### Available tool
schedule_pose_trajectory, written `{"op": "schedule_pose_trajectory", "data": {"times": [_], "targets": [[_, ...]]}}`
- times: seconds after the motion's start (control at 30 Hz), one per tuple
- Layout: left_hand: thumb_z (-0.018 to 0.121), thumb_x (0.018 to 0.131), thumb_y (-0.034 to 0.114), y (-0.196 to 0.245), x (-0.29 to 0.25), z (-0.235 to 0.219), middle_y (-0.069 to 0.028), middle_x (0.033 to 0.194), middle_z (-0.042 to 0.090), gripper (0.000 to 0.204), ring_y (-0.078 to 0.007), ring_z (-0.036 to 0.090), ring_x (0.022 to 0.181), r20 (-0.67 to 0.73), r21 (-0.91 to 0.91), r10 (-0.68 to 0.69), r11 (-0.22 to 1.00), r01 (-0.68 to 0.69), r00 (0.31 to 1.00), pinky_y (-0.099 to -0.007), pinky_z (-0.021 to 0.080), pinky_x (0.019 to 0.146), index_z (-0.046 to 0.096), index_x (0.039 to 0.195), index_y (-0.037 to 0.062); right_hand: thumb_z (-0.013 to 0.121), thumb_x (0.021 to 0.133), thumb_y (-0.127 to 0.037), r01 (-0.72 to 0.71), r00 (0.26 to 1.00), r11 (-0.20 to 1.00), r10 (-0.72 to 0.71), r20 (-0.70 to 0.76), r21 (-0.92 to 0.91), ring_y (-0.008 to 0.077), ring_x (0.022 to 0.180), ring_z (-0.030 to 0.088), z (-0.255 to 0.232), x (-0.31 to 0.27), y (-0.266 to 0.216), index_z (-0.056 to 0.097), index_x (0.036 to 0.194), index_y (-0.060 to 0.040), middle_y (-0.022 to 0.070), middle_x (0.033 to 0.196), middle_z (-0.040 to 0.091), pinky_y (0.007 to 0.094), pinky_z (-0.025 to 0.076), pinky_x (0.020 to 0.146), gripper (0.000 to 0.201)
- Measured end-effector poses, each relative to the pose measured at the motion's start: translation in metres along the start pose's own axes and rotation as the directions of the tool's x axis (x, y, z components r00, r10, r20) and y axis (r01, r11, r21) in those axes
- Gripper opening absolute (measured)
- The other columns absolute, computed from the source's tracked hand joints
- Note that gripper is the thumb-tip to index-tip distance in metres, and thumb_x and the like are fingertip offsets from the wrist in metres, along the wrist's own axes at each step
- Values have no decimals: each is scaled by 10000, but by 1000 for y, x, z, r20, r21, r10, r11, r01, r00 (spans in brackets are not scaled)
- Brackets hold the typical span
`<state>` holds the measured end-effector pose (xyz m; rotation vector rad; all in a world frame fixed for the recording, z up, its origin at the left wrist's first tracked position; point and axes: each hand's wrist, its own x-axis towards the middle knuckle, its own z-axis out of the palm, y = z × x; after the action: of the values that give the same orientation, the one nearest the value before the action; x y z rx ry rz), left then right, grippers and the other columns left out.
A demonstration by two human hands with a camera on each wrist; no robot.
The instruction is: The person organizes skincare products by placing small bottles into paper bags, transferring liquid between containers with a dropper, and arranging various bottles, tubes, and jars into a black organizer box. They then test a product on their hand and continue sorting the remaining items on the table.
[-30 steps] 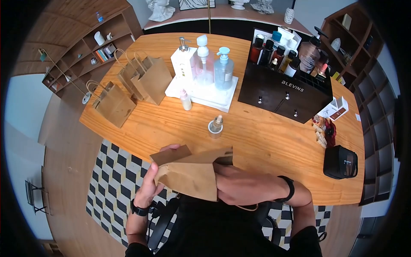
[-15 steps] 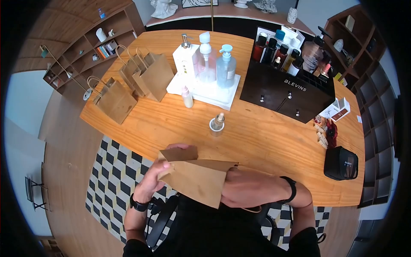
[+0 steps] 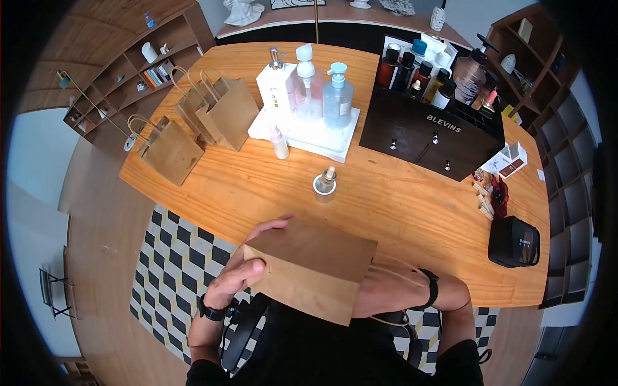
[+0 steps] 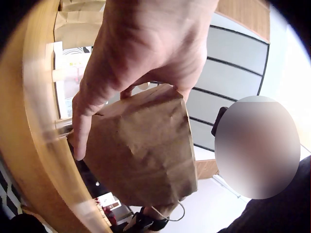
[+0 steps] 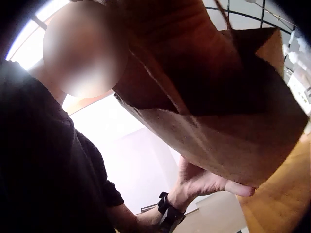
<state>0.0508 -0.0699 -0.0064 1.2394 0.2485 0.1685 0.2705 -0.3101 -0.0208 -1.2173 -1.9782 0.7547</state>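
Observation:
A brown paper bag (image 3: 309, 251) lies on its side in the air above the table's front edge, its mouth toward my right arm. My left hand (image 3: 243, 275) grips the bag's bottom end, thumb on the near face and fingers round the far side. The left wrist view shows that hand spanning the bag's creased bottom (image 4: 150, 145). My right hand (image 5: 180, 53) reaches in through the mouth up to the wrist; its fingers are hidden inside, so I cannot tell what they hold. A twine handle (image 3: 405, 267) loops over the right wrist.
A dropper bottle (image 3: 327, 177) stands in front of the bag, with a small pink-capped bottle (image 3: 279, 143) behind it. Pump bottles stand on a white tray (image 3: 315, 149). Paper bags (image 3: 170, 154) are at left, a dark cosmetics organizer (image 3: 412, 132) and black pouch (image 3: 512, 241) at right.
The bag has turned so its side faces up and has shifted right, further over my right wrist. My left hand has moved slightly right with it, and its thumb now lies across the bag's end.

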Motion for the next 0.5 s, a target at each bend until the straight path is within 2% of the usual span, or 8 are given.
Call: {"op": "schedule_pose_trajectory", "data": {"times": [0.1,0.13,0.2,0.23,0.3,0.33,0.4,0.5], "targets": [[775,851,640,-3,0,-1,-180,1743,253,1048,-331,316,1583,-16,-16,18,1000,-18,1000,-475,286,1277,387,1607,26,571,1058,-215,-70,976,995,82,199,-64,411,1471,411,3,-7,15,415,1549,-3,214,1604,414,491,361,1240,557],[759,861,649,-4,-1,-1,-179,1743,253,1042,-329,311,1585,-13,-38,30,999,-30,999,-473,289,1276,384,1607,26,571,1058,-215,-72,976,995,83,199,-64,411,1471,411,1,-8,14,415,1549,-3,214,1604,414,491,361,1240,557],[738,872,664,-9,-3,0,-179,1740,256,1036,-327,308,1585,-5,-42,10,999,-10,1000,-473,294,1273,381,1606,25,602,1022,-188,-60,994,996,53,100,67,402,1404,499,-7,-7,4,557,1446,7,229,1460,554,492,378,1217,468],[716,882,678,-12,-5,1,-179,1737,259,1031,-326,305,1585,2,-44,-9,999,10,1000,-473,299,1270,377,1605,25,602,1022,-188,-62,993,996,55,100,67,402,1404,499,-20,2,-8,557,1446,7,229,1460,554,492,378,1217,468],[696,893,690,-12,-5,7,-180,1732,265,1027,-325,303,1585,17,-26,-19,999,19,1000,-473,303,1268,374,1605,24,637,962,-156,-124,944,984,156,292,-124,405,1231,624,-48,27,-34,700,1218,29,227,1242,671,495,479,1099,322],[676,903,702,-12,-5,10,-180,1728,272,1024,-323,302,1584,31,-5,-25,1000,26,999,-473,307,1265,370,1606,24,637,962,-156,-127,943,984,159,291,-127,405,1231,624,-46,27,-35,700,1218,29,227,1242,671,495,479,1099,322],[664,920,692,-15,-4,13,-182,1722,278,1001,-325,310,1580,35,-28,-12,1000,13,999,-475,315,1259,370,1602,21,646,910,-116,-114,984,989,126,125,-96,409,1051,686,-42,26,-38,740,1018,39,214,1089,710,476,554,929,211],[649,938,671,-18,-4,14,-184,1722,281,967,-328,321,1574,45,-44,7,999,-5,999,-472,319,1257,369,1603,27,647,907,-114,-110,985,985,126,116,-135,410,1043,686,-40,31,-39,737,1019,40,216,1093,709,471,558,914,210]]}}
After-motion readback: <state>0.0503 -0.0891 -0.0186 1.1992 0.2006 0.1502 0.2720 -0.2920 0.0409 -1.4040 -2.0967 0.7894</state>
